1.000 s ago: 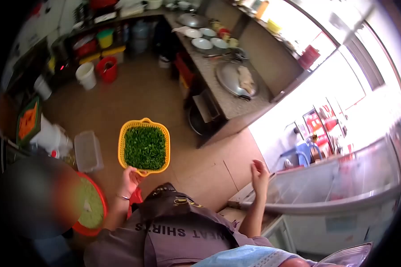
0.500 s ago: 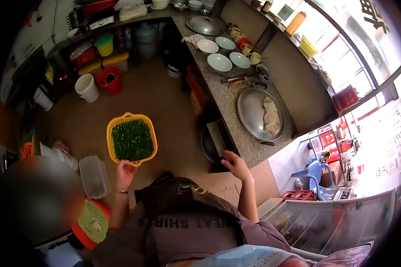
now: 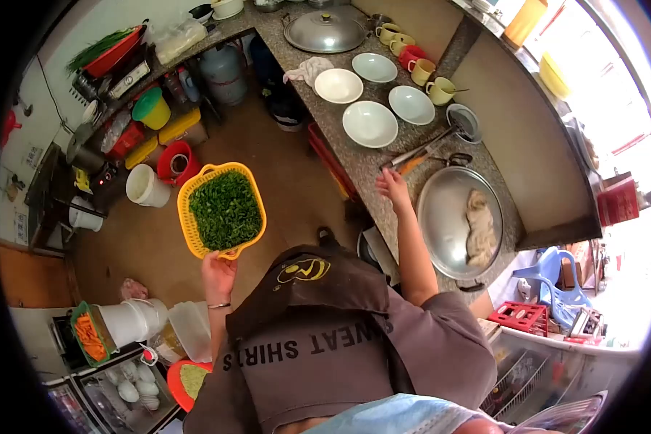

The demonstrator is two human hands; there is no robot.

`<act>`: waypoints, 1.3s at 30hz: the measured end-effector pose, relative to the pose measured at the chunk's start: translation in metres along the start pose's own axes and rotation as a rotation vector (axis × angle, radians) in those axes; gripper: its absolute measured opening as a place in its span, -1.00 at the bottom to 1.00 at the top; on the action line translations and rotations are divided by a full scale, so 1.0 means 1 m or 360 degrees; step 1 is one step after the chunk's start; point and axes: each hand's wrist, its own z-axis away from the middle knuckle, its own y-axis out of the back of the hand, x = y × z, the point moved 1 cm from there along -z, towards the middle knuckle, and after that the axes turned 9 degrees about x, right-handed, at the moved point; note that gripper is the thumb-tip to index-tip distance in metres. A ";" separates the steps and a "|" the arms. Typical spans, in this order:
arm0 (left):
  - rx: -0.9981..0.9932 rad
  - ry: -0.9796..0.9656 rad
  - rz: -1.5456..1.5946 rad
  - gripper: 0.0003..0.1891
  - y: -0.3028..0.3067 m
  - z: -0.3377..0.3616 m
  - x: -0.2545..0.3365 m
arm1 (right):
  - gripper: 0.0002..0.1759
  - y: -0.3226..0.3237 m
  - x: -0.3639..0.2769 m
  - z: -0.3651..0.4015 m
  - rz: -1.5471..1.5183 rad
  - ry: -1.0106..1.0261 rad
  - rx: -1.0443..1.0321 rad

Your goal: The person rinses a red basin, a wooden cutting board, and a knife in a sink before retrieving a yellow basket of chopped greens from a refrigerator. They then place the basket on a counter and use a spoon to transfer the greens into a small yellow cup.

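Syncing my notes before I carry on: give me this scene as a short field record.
Left hand: gripping the yellow basket's near rim
Basket contents: chopped greens
Right hand: near a metal utensil's handle; contact unclear
Counter: four bowls, several cups, crumpled cloth on a metal lid
Floor: white bucket beside red bucket

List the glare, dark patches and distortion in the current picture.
Head view: glare bleaches the far right, past the blue chair; head view: the corners are black and the room looks bent, as through a wide lens; head view: deep shadow lies under the counter; head view: the basket and greens look fairly sharp, the lid shows a pale sheen.
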 end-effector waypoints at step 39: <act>-0.0396 0.0456 -0.0435 -0.77 -0.463 -0.629 0.228 | -0.36 -0.053 -0.042 -0.296 -0.0676 -0.0566 0.1922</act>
